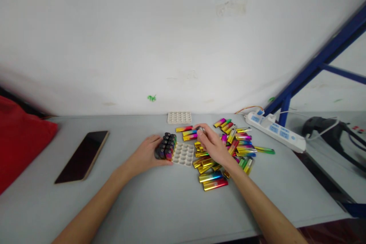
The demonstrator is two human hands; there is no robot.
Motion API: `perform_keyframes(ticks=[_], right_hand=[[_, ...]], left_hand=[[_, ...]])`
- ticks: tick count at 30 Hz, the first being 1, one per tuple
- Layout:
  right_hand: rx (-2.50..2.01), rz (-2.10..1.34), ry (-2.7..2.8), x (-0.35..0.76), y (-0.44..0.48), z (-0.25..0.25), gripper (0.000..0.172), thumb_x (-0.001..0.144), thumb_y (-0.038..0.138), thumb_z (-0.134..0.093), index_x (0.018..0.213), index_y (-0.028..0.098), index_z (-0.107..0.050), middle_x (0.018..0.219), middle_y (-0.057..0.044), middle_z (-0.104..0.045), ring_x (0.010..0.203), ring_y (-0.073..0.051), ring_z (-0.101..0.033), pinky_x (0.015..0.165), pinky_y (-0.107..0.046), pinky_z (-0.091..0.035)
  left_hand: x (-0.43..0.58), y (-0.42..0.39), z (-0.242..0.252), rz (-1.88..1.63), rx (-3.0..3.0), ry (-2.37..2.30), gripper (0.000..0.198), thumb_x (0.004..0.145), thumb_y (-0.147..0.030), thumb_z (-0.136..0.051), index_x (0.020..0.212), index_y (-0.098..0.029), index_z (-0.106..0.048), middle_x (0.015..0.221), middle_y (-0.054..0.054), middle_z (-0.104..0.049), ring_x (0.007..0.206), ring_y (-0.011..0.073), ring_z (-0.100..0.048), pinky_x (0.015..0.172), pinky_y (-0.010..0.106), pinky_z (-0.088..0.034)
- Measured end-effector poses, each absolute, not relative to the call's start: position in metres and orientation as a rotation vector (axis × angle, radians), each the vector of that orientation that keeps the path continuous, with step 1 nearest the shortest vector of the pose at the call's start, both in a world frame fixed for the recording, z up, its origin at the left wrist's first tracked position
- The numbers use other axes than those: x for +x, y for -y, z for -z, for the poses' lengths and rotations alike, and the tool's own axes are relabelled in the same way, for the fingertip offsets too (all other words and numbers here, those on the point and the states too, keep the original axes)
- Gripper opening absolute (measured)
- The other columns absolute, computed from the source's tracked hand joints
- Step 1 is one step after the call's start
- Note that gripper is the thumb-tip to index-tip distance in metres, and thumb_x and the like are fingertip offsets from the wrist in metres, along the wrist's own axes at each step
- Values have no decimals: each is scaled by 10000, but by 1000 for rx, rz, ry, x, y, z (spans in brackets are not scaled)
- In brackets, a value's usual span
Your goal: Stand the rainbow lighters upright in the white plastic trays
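A white tray (184,154) with round holes lies mid-table. Several shiny rainbow lighters (167,144) stand upright in its left part, black tops up. My left hand (148,153) curls around the tray's left edge and those standing lighters. My right hand (211,143) reaches into a loose pile of lighters (239,145) to the right of the tray, fingers pinched on one lighter (193,132) at the pile's far left. More loose lighters (214,180) lie nearer me.
A second holed tray (179,117) sits by the wall. A dark phone (84,155) lies at left, with red cloth (20,141) beyond it. A white power strip (276,131) and a black device (328,129) are at right, by a blue frame (320,63).
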State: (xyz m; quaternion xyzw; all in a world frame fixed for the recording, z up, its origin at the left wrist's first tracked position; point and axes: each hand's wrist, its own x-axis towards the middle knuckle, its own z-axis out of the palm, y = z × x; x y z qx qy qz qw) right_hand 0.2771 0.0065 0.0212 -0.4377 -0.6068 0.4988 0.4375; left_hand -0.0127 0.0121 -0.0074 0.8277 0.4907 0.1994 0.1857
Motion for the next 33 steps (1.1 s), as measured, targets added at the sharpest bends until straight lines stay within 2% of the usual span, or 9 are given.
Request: perform_keyframes(ticks=[3, 5, 7, 11, 18, 23, 28, 30, 33], right_hand=[[-1187, -924, 1608, 275, -1, -26, 491, 1008, 612, -573, 709, 240, -460, 613, 61, -375, 585, -130, -338, 558, -287, -242], [-1240, -838, 1604, 273, 0, -25, 542, 987, 604, -574, 633, 246, -375, 580, 59, -341, 571, -125, -317, 558, -296, -225], [-1280, -815, 1620, 270, 0, -21, 532, 968, 585, -565, 607, 248, -367, 559, 59, -332, 555, -122, -311, 557, -301, -217], [-1300, -798, 1657, 266, -1, -12, 474, 966, 531, -528, 614, 244, -396, 542, 59, -362, 543, -122, -339, 569, -298, -241], [-1286, -741, 1735, 260, 1, -12, 459, 1035, 566, -518, 721, 239, -447, 588, 70, -434, 567, -123, -392, 585, -277, -276], [-1305, -674, 1772, 259, 1, -13, 498, 996, 540, -526, 621, 247, -376, 525, 72, -348, 518, -115, -336, 555, -285, -249], [-1288, -630, 1810, 260, 1, -11, 410, 975, 436, -519, 637, 253, -376, 515, 74, -359, 493, -116, -347, 551, -287, -257], [-1262, -616, 1824, 260, 2, -12, 382, 1016, 448, -522, 703, 251, -424, 547, 72, -411, 510, -128, -394, 572, -283, -298], [-1188, -601, 1856, 259, 3, -13, 301, 1088, 428, -475, 855, 242, -514, 696, 26, -576, 637, -167, -548, 655, -285, -407]], left_hand=[[-12, -11, 7, -552, 2338, -1372, 670, 627, -690, -914, 1069, -210, -763, 1146, 160, -760, 1108, 398, -709, 1035, 522, -565], [-12, -11, 7, -544, 2345, -1367, 648, 643, -691, -902, 1056, -213, -759, 1132, 156, -759, 1095, 392, -710, 1015, 511, -574], [-12, -12, 7, -551, 2352, -1385, 643, 633, -702, -901, 1036, -223, -755, 1113, 148, -761, 1078, 391, -712, 997, 504, -580], [-13, -12, 10, -557, 2357, -1403, 650, 623, -713, -900, 1031, -229, -756, 1102, 141, -765, 1057, 382, -717, 979, 494, -587], [-12, -10, 9, -579, 2379, -1398, 643, 632, -668, -919, 1069, -224, -759, 1145, 137, -771, 1107, 369, -713, 1031, 483, -575], [-10, -9, 5, -565, 2378, -1379, 619, 645, -654, -920, 1038, -205, -757, 1110, 134, -770, 1072, 361, -722, 993, 469, -581], [-9, -10, 5, -565, 2370, -1378, 610, 637, -639, -924, 1029, -200, -766, 1096, 137, -770, 1062, 368, -722, 984, 478, -578], [-9, -9, 5, -572, 2370, -1383, 617, 643, -643, -918, 1049, -202, -769, 1105, 137, -768, 1082, 380, -719, 998, 493, -575], [-8, -8, 3, -556, 2364, -1375, 621, 660, -634, -914, 1073, -193, -768, 1129, 144, -766, 1109, 385, -713, 1026, 506, -564]])
